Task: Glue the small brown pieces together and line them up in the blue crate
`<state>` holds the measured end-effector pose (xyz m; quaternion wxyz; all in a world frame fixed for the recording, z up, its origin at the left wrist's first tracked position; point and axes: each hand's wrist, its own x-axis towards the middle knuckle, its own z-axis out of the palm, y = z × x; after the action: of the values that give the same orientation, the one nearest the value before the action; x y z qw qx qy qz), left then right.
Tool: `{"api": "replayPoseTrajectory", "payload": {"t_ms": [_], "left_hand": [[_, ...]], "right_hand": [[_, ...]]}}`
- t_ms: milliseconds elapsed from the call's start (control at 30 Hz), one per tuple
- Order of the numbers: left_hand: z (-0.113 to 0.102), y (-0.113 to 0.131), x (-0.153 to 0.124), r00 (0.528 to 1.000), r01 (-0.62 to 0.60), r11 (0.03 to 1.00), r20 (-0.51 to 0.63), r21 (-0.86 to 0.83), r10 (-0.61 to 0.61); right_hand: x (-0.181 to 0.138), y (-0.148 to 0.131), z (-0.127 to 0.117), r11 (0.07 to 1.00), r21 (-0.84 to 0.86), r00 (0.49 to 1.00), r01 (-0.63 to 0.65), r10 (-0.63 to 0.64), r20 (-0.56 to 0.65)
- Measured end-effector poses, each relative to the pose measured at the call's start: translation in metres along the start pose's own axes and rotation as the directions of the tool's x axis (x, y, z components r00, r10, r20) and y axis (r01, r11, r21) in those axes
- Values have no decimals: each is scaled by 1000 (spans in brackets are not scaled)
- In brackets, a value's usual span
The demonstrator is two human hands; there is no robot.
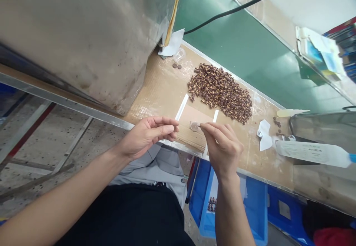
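My left hand [151, 134] is over the front of the bench with its thumb and fingers pressed together; whatever may be between them is too small to make out. My right hand [224, 142] pinches thumb and forefinger on something tiny and dark. Just left of those fingertips is a small clear round dish [194, 126]; I cannot tell whether the fingers touch it. Below both hands lies a tan board [191, 117] with white strips [182, 107] along its sides. Behind it is a big heap of small brown and gold parts [221, 92].
To the right lie a plastic bottle [314, 152], crumpled white paper [264, 134] and a few loose brown pieces [277, 123]. Two dark discs [177, 66] and a clear cup [179, 55] sit at back left. A metal box [83, 42] looms left. Below stands a blue bin [204, 223].
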<state>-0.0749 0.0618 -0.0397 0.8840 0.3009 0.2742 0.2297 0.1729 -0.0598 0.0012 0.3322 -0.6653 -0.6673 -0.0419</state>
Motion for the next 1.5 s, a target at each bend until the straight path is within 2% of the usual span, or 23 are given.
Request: {"api": "replayPoseTrajectory", "payload": {"t_ms": [167, 567, 1067, 1133, 1300, 1500], "left_hand": [[1, 0, 0, 1000, -3, 1000, -2, -6, 3], [1, -1, 1, 1000, -11, 1000, -2, -7, 11], [0, 1, 2, 1000, -4, 1000, 7, 14, 4], [-1, 0, 2, 1000, -5, 1000, 1, 12, 5], [1, 0, 2, 1000, -1, 1000, -5, 5, 1], [1, 1, 2, 1000, -2, 1000, 3, 2, 2]], "right_hand": [[1, 1, -2, 999, 26, 999, -35, 35, 25], [1, 7, -7, 998, 55, 999, -3, 1, 38], [10, 11, -17, 996, 31, 987, 86, -89, 132], [10, 11, -16, 997, 42, 992, 65, -69, 104], [7, 8, -8, 993, 96, 993, -68, 77, -92], [0, 9, 5, 989, 115, 992, -92, 101, -76]]}}
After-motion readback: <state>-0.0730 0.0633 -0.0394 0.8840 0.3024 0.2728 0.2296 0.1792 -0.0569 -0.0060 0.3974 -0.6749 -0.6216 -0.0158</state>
